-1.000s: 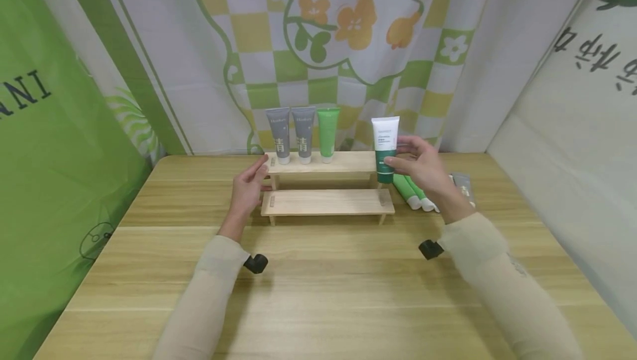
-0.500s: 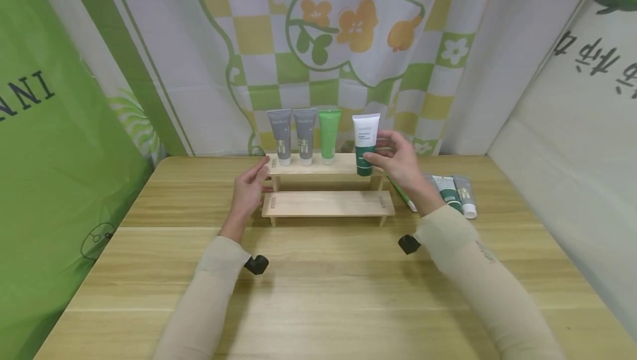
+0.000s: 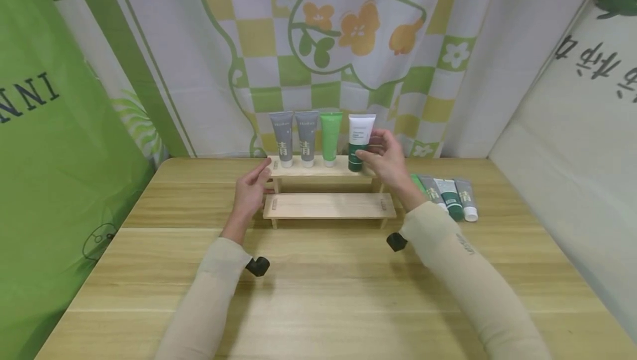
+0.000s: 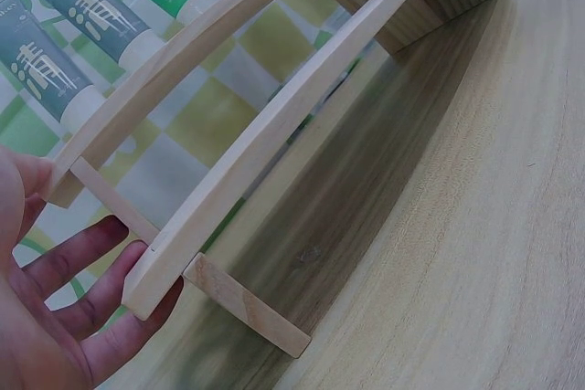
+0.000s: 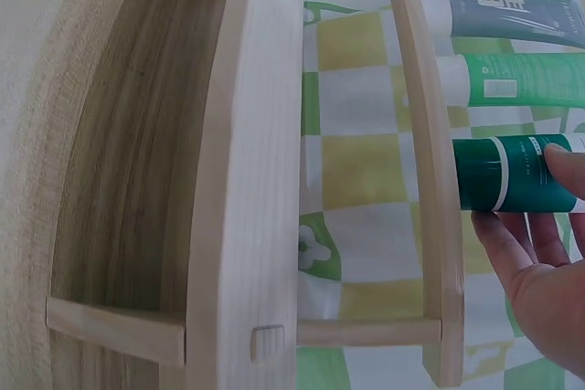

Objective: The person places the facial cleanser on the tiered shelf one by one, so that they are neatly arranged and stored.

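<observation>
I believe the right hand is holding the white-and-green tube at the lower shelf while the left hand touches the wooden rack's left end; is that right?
Not quite: the white-and-green tube is at the upper shelf, as the head view shows. The right hand does hold it, and the left hand touches the wooden rack's left end.

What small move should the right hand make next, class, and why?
I'd probably settle the white-topped tube on the upper shelf: the right hand grips it nearly upright there, beside the standing green tube. Whether its cap touches the shelf is hard to tell.
</observation>
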Demonstrator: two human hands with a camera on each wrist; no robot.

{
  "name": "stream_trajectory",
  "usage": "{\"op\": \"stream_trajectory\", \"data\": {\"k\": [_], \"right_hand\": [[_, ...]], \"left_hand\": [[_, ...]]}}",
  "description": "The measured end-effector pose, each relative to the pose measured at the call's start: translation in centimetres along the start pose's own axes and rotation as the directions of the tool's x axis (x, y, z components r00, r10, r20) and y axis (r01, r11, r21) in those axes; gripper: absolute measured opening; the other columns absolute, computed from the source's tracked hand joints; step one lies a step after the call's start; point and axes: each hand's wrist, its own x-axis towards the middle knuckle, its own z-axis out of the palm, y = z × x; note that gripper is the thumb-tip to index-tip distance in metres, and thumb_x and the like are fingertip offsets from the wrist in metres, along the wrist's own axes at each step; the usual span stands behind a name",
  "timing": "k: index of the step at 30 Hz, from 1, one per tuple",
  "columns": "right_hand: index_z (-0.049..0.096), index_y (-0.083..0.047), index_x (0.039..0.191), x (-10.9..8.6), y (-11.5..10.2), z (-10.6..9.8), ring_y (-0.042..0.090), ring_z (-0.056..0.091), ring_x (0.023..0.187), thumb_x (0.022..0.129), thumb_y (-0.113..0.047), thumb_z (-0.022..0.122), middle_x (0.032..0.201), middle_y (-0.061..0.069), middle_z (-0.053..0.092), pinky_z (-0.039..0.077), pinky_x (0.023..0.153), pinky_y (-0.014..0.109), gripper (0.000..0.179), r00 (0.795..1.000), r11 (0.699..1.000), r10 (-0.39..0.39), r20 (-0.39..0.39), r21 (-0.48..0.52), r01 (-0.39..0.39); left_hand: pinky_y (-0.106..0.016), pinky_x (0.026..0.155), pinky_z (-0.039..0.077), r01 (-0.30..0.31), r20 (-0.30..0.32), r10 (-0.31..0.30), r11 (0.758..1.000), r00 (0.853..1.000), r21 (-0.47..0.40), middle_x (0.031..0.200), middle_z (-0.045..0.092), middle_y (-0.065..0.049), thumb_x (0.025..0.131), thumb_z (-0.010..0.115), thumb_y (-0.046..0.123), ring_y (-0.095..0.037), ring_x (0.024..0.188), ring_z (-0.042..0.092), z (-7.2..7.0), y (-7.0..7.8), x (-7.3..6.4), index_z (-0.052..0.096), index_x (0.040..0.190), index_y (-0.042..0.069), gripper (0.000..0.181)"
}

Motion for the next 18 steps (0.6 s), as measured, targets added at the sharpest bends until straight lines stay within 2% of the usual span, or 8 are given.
{"op": "stream_trajectory", "data": {"k": [4, 10, 18], "right_hand": [[0.044, 0.002, 0.138, 0.1, 0.0, 0.4, 0.034, 0.055, 0.121, 0.090, 0.005, 0.070, 0.132, 0.021, 0.055, 0.043, 0.107, 0.042, 0.054, 1.000, 1.000, 0.004, -0.003, -0.007, -0.004], [0.042, 0.002, 0.141, 0.3, -0.2, 0.9, 0.036, 0.053, 0.124, 0.090, 0.005, 0.070, 0.136, 0.023, 0.053, 0.041, 0.108, 0.043, 0.058, 1.000, 1.000, 0.011, -0.006, 0.007, -0.011], [0.042, 0.001, 0.139, 0.4, 0.2, 1.2, 0.033, 0.053, 0.124, 0.091, 0.004, 0.070, 0.134, 0.020, 0.054, 0.041, 0.108, 0.041, 0.056, 1.000, 0.999, -0.016, -0.017, -0.035, 0.016]], "left_hand": [[-0.017, 0.038, 0.033, -0.010, -0.006, 0.010, 1.000, 1.000, -0.006, 0.132, 0.064, -0.012, 0.103, 0.055, 0.044, -0.028, 0.089, 0.070, 0.0, -0.1, 0.1, 0.056, 0.143, 0.035, 0.041], [-0.017, 0.038, 0.033, -0.023, -0.005, 0.023, 1.000, 1.000, -0.015, 0.134, 0.063, -0.014, 0.103, 0.056, 0.043, -0.032, 0.090, 0.070, 0.0, -0.2, 0.1, 0.056, 0.144, 0.034, 0.042], [-0.016, 0.038, 0.034, -0.014, -0.010, 0.014, 1.000, 1.000, -0.017, 0.136, 0.062, -0.013, 0.103, 0.056, 0.043, -0.031, 0.088, 0.070, 0.1, 0.0, 0.0, 0.057, 0.143, 0.035, 0.041]]}}
